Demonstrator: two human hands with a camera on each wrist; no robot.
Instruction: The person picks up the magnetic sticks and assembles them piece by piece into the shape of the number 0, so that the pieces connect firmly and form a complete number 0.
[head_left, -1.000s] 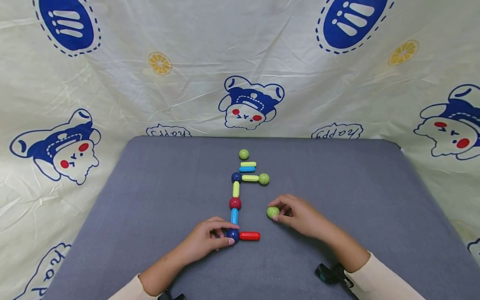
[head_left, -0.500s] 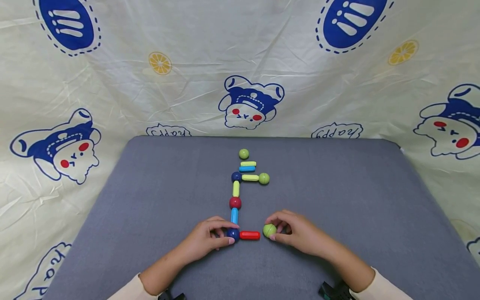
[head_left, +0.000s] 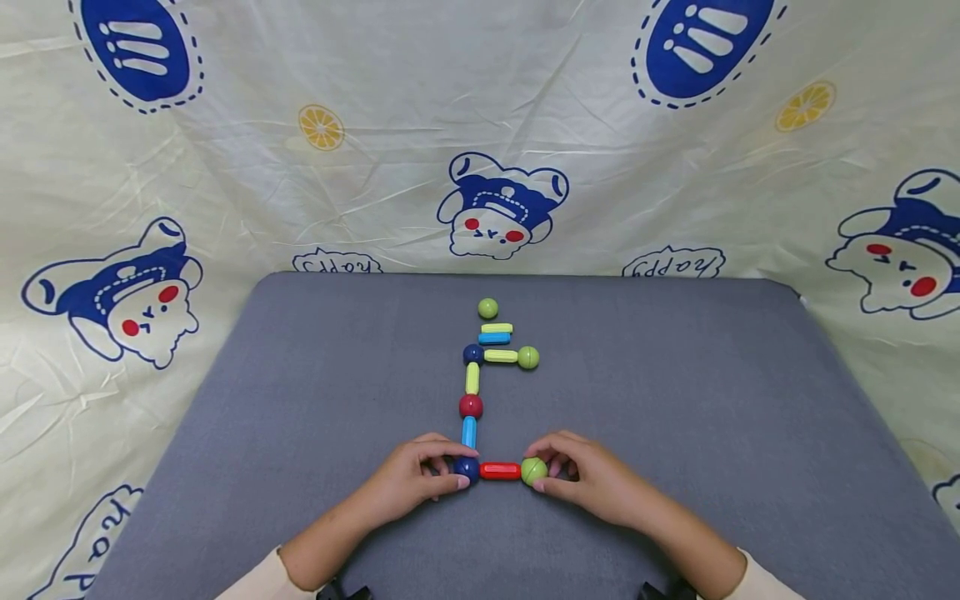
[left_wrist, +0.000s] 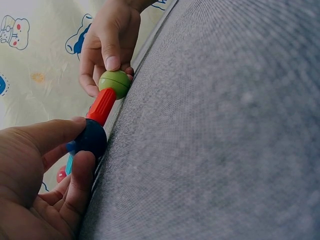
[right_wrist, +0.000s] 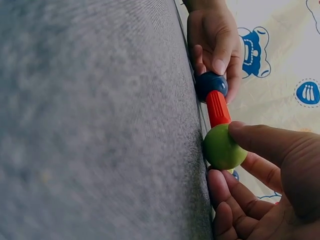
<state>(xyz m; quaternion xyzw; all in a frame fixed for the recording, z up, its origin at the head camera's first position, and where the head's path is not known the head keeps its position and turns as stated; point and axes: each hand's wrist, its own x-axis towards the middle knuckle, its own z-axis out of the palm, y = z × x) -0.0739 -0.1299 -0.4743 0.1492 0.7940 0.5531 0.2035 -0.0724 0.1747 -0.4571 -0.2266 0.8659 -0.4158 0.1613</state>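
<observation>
My left hand (head_left: 411, 477) pinches a dark blue ball (head_left: 467, 470) between thumb and fingers at the near corner of a chain of balls and rods. Opposite it, my right hand (head_left: 588, 477) holds a green ball (head_left: 534, 472) the same way. A red rod (head_left: 500, 472) runs between these two balls, its ends against both in the wrist views. From the held blue ball a light blue rod (head_left: 468, 432) leads away to a red ball (head_left: 471, 407). Beyond that come a yellow-green rod (head_left: 472, 378), another dark blue ball (head_left: 473, 355), a sideways yellow-green rod (head_left: 500, 356) and a green ball (head_left: 528, 357).
Past the chain, a loose yellow-green rod (head_left: 497, 327) and a blue rod (head_left: 494, 338) lie side by side, with a single green ball (head_left: 487, 308) behind them. Everything rests on a grey cloth-covered table (head_left: 675, 367), backed by a printed curtain (head_left: 390, 192).
My right hand has brought the green ball nearer and leftward, from apart on the cloth to the red rod's free end. The left hand has stayed on the dark blue ball.
</observation>
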